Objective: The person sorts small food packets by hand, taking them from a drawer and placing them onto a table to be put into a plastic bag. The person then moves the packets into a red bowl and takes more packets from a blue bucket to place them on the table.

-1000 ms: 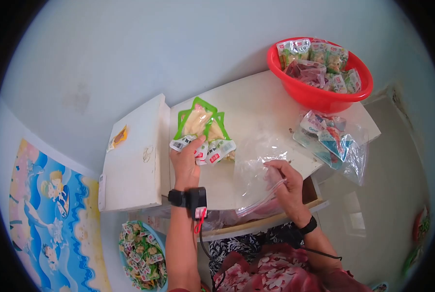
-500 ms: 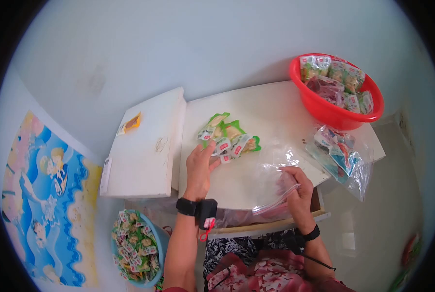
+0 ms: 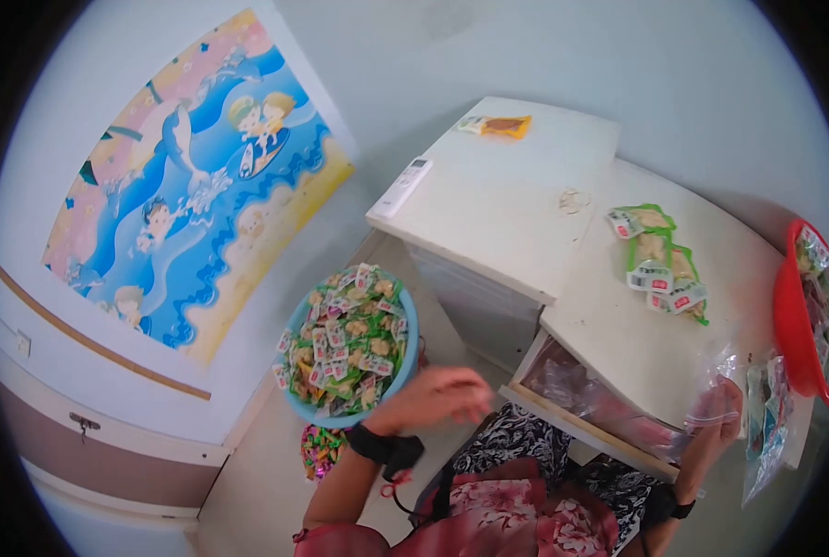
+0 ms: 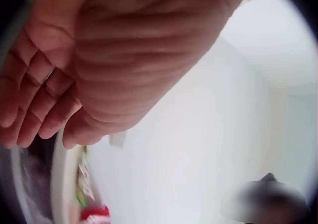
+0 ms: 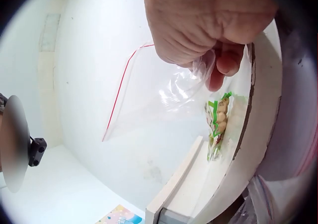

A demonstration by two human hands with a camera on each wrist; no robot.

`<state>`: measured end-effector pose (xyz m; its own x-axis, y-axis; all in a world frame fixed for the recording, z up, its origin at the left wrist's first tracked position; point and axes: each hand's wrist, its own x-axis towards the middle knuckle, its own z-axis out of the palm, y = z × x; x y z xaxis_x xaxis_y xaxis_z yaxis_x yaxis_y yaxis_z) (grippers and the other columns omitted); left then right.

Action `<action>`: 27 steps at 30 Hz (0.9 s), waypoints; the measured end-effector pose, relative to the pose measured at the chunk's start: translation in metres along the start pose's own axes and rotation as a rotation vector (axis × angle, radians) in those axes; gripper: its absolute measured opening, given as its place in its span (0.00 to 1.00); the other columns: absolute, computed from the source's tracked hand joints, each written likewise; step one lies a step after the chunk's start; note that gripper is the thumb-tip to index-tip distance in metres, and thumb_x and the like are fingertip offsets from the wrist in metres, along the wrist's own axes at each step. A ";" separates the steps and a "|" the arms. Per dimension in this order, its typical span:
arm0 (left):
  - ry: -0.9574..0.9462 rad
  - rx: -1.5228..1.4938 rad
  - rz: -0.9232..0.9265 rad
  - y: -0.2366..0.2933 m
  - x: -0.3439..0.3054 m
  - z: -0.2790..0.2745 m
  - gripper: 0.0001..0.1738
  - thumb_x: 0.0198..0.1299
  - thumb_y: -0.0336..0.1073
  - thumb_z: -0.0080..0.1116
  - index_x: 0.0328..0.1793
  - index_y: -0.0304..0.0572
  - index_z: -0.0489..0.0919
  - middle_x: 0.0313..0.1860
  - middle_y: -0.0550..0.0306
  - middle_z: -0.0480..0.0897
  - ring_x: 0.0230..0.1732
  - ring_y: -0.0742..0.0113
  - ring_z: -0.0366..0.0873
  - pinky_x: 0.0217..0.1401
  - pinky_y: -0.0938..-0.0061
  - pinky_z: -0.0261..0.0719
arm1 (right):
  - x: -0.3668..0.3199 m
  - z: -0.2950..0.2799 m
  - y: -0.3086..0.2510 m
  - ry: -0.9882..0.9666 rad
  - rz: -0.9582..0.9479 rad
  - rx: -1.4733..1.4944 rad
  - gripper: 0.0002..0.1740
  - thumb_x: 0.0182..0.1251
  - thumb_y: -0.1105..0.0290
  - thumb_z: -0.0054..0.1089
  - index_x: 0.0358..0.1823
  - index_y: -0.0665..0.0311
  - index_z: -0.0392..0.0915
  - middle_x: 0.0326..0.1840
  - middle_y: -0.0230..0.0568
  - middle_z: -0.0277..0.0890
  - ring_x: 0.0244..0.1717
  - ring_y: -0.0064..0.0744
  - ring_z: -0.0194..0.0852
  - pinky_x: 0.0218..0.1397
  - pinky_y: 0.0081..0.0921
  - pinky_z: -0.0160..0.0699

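Note:
My left hand (image 3: 437,399) is empty, its fingers loosely bent, beside a blue tub (image 3: 411,325) heaped with small green-and-white snack packets (image 3: 340,339). In the left wrist view, the palm and relaxed fingers of that hand (image 4: 114,60) show nothing held. At the desk's front edge, my right hand (image 3: 716,418) pinches a clear zip bag (image 5: 171,92) with a red seal line. The bag hangs out from the fingers and looks empty. Several green-edged snack packets (image 3: 651,249) lie overlapping on the white desk (image 3: 609,348), left of the bag.
A red basin (image 3: 788,311) of packets stands at the desk's right end, with bagged blue packs (image 3: 765,408) near it. The open drawer (image 3: 595,390) holds plastic bags. A remote (image 3: 403,188) and a yellow packet (image 3: 507,126) lie on the raised section. Colourful wrapped items (image 3: 320,450) sit below the tub.
My left hand has let go of the snack packets on the desk and moved left to the tub. The head view has turned left. My right hand keeps hold of the zip bag.

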<state>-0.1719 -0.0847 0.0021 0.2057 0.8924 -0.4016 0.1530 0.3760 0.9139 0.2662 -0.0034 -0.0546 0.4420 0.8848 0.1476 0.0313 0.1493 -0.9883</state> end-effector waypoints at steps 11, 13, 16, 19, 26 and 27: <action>1.504 0.441 -0.233 -0.254 -0.068 -0.252 0.39 0.55 0.48 0.79 0.64 0.25 0.80 0.57 0.35 0.86 0.56 0.52 0.87 0.51 0.64 0.86 | 0.008 -0.005 -0.002 -0.036 -0.043 -0.162 0.14 0.81 0.64 0.61 0.58 0.66 0.83 0.51 0.27 0.76 0.49 0.17 0.69 0.53 0.17 0.68; 1.504 0.396 -0.265 -0.257 -0.062 -0.257 0.46 0.53 0.51 0.81 0.69 0.23 0.77 0.62 0.31 0.83 0.60 0.50 0.85 0.56 0.61 0.85 | 0.005 0.005 -0.007 -0.016 -0.082 -0.166 0.15 0.81 0.63 0.61 0.58 0.66 0.83 0.51 0.26 0.76 0.48 0.16 0.68 0.52 0.17 0.66; 1.441 -0.037 -0.309 -0.229 -0.046 -0.240 0.55 0.51 0.57 0.82 0.74 0.20 0.72 0.64 0.32 0.82 0.63 0.48 0.84 0.65 0.58 0.81 | 0.005 0.005 -0.007 -0.018 -0.065 -0.167 0.15 0.81 0.63 0.60 0.59 0.65 0.83 0.51 0.26 0.76 0.48 0.17 0.68 0.53 0.17 0.66; 1.265 0.056 -0.142 -0.253 -0.032 -0.264 0.60 0.50 0.62 0.81 0.76 0.19 0.69 0.67 0.32 0.81 0.66 0.46 0.82 0.69 0.57 0.78 | 0.007 0.005 -0.006 -0.011 -0.042 -0.191 0.16 0.81 0.62 0.60 0.59 0.65 0.83 0.52 0.27 0.77 0.50 0.19 0.69 0.54 0.17 0.67; 1.372 0.212 -0.256 -0.269 -0.012 -0.273 0.59 0.51 0.64 0.79 0.76 0.21 0.71 0.68 0.30 0.81 0.70 0.43 0.80 0.72 0.58 0.75 | 0.006 0.011 -0.007 0.012 -0.064 -0.237 0.15 0.82 0.63 0.60 0.59 0.67 0.82 0.54 0.30 0.78 0.51 0.21 0.72 0.55 0.18 0.70; 1.356 0.168 -0.232 -0.257 -0.011 -0.265 0.59 0.51 0.64 0.78 0.76 0.22 0.71 0.67 0.31 0.81 0.68 0.44 0.81 0.71 0.58 0.76 | 0.006 0.012 -0.009 0.010 -0.060 -0.244 0.15 0.82 0.64 0.60 0.59 0.67 0.82 0.55 0.31 0.78 0.52 0.21 0.72 0.56 0.19 0.71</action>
<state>-0.4697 -0.1249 -0.2126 -0.9158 0.3930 -0.0826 0.1873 0.5999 0.7778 0.2574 0.0057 -0.0446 0.4419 0.8728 0.2073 0.2727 0.0894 -0.9579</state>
